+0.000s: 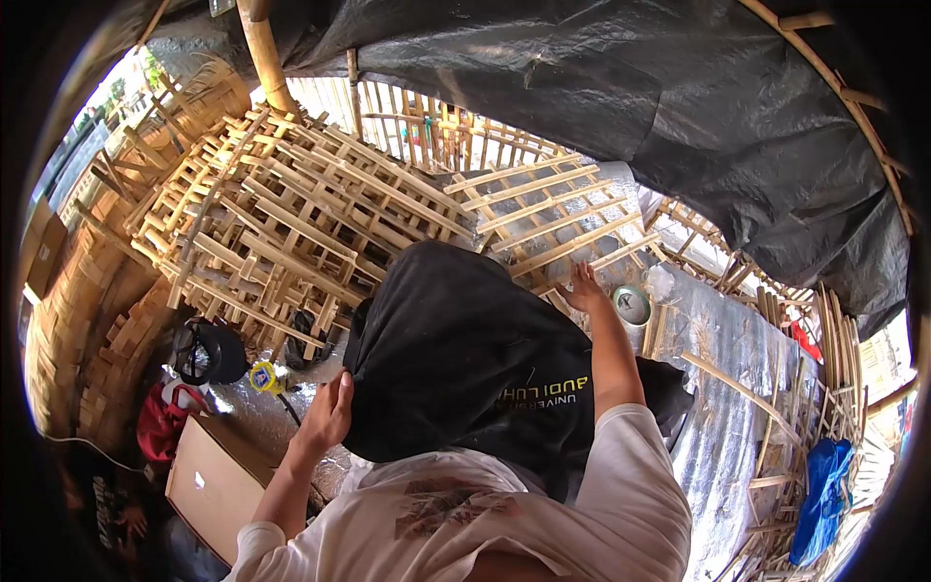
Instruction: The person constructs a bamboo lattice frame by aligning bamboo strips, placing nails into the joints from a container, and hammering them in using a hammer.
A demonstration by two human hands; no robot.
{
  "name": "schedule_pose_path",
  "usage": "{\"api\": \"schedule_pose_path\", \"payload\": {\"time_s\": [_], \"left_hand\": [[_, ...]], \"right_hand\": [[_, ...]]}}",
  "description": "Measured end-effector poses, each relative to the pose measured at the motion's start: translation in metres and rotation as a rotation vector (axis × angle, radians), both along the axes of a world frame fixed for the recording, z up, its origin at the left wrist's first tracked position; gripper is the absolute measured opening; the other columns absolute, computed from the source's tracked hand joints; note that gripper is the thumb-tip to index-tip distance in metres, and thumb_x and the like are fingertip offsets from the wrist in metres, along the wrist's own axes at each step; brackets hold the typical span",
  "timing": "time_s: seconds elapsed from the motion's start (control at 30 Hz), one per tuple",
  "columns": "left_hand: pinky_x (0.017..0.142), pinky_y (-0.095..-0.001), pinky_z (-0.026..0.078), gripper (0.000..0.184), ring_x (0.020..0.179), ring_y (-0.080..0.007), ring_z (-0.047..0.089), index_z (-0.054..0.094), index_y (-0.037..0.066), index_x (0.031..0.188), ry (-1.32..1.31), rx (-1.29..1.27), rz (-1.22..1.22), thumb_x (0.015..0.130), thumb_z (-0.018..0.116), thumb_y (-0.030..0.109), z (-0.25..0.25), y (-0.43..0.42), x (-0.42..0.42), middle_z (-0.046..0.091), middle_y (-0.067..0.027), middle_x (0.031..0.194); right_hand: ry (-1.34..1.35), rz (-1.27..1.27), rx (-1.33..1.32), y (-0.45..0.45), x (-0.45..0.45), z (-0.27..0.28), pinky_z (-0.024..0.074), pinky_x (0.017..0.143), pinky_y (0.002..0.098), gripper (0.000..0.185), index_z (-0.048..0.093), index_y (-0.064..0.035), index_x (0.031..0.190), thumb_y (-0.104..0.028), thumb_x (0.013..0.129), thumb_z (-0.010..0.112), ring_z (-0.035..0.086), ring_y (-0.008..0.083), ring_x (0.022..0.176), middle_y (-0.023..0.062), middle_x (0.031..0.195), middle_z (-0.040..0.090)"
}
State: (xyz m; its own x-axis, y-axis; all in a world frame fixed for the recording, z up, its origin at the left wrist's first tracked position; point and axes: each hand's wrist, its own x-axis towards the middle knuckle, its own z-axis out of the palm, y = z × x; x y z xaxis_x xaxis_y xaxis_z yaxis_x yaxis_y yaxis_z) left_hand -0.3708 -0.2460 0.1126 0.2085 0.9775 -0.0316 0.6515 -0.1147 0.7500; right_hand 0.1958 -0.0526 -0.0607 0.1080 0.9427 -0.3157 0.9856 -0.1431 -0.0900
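Note:
A black cloth [475, 349] with yellow and white lettering lies draped over my lap and knees. My left hand [333, 412] is closed at the cloth's left edge, thumb and fingers against the fabric. Beyond the cloth, my right hand [584, 289] reaches forward with its fingers apart, at the near edge of a bamboo lattice [548, 214] of crossed slats. Whether its fingertips press on a slat is hard to make out. Just right of that hand stands a round green-and-white tin [631, 305].
Stacked bamboo lattices [301, 209] fill the back left. On the left are a dark cap [218, 351], a yellow tape measure [263, 377], a red bag [167, 422] and a cardboard box [215, 490]. Bamboo strips [742, 393] and a blue plastic bag [822, 500] lie right. Black sheeting [679, 87] hangs overhead.

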Motion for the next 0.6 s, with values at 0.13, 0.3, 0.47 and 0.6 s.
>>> {"api": "schedule_pose_path", "payload": {"time_s": [0.13, 0.3, 0.47, 0.6], "left_hand": [[0.076, -0.05, 0.042, 0.043, 0.081, -0.0493, 0.052, 0.052, -0.003, 0.096, 0.063, 0.08, -0.052, 0.107, 0.038, 0.036, 0.024, 0.013, 0.012, 0.053, -0.0278, 0.082], [0.088, -0.0485, 0.043, 0.029, 0.099, -0.0429, 0.055, 0.057, -0.002, 0.103, 0.046, 0.46, 0.058, 0.101, 0.052, 0.026, 0.033, 0.057, 0.058, 0.059, -0.0228, 0.104], [0.088, -0.0481, 0.047, 0.029, 0.103, -0.0391, 0.057, 0.059, 0.003, 0.113, 0.089, 0.608, -0.461, 0.094, 0.066, 0.023, 0.035, 0.109, 0.156, 0.059, -0.0168, 0.11], [0.097, -0.0478, 0.046, 0.034, 0.115, -0.0368, 0.053, 0.056, 0.004, 0.12, 0.217, 0.549, -0.81, 0.097, 0.061, 0.028, -0.011, 0.161, 0.251, 0.054, -0.0139, 0.123]], "right_hand": [[-0.072, 0.007, -0.007, 0.008, 0.007, -0.014, 0.0115, 0.126, 0.0445, 0.101, 0.012, 0.0023, 0.159, -0.073, 0.095, 0.035, 0.001, 0.0387, 0.155, 0.0237, 0.167, 0.003], [-0.03, -0.007, 0.044, -0.003, 0.005, -0.013, 0.0143, 0.126, 0.0442, 0.104, 0.012, -0.0004, 0.16, -0.075, 0.093, 0.04, 0.002, 0.0385, 0.155, 0.0213, 0.168, 0.002], [0.042, -0.027, 0.134, -0.015, 0.003, -0.009, 0.0214, 0.124, 0.0498, 0.101, 0.017, -0.0041, 0.16, -0.072, 0.091, 0.049, 0.006, 0.0376, 0.155, 0.0193, 0.168, 0.007], [0.061, -0.046, 0.156, -0.031, -0.007, 0.015, 0.026, 0.12, 0.0587, 0.098, 0.018, -0.0071, 0.16, -0.066, 0.091, 0.056, 0.007, 0.0382, 0.155, 0.019, 0.168, 0.008]]}}
